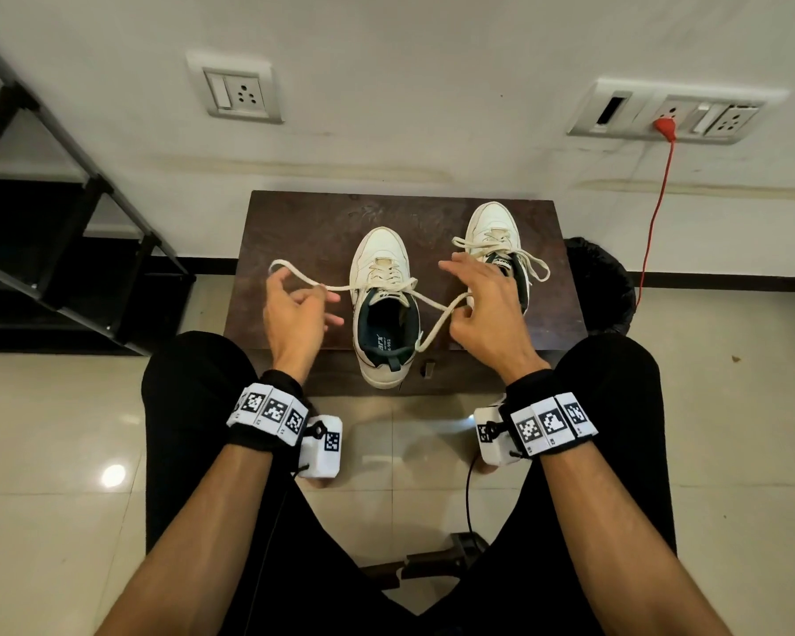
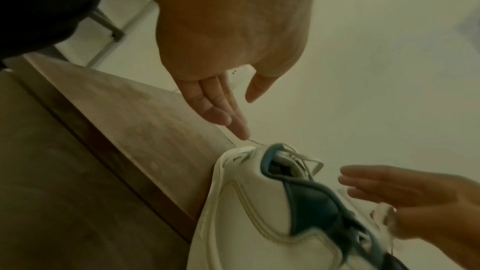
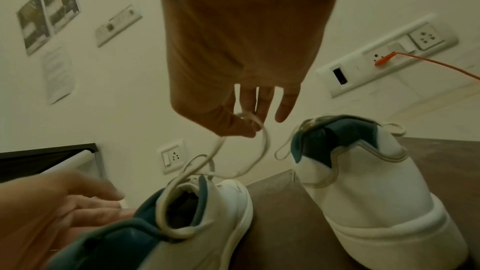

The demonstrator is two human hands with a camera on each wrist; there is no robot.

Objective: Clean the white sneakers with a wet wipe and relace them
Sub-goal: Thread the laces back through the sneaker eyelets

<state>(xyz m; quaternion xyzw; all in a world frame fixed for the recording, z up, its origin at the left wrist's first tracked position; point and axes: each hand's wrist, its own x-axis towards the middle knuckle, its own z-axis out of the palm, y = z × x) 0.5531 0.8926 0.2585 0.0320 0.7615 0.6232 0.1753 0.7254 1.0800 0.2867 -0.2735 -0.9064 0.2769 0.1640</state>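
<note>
both hands up over the table, left hand pinching one lace end, right hand pinching the other. near shoe sits between them, far shoe just right, behind.

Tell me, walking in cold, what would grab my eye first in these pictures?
Probably the cream shoelace stretched between both hands over the near sneaker on the dark wooden table: the left hand pinches one end, the right hand the other. Next, the second sneaker farther back on the right, already laced, and the orange cable trailing from the wall socket.
</note>
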